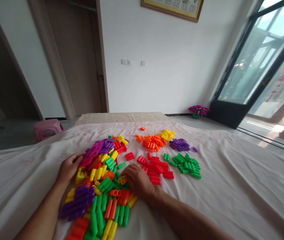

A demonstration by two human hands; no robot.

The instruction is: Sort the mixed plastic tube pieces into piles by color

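Note:
My left hand (70, 166) is closed on the edge of a magenta flat plastic piece (91, 153) at the left side of a mixed heap of plastic tube blocks (104, 183). Across the heap, my right hand (138, 180) has its fingers curled round a yellow tube block (122, 180); part of that block is hidden beneath the fingers. Purple joined blocks (79, 201) lie by my left forearm. Green, orange and yellow ones spread toward me. Just beyond my right hand is a pile of red blocks (157, 168).
Farther off are single-colour piles: green blocks (188, 165), purple blocks (179, 144), orange blocks (154, 142) and yellow blocks (167, 134). All lie on a pale wrinkled cloth (227, 186). A pink stool (48, 129) stands at left, and potted flowers (199, 110) stand by the glass door.

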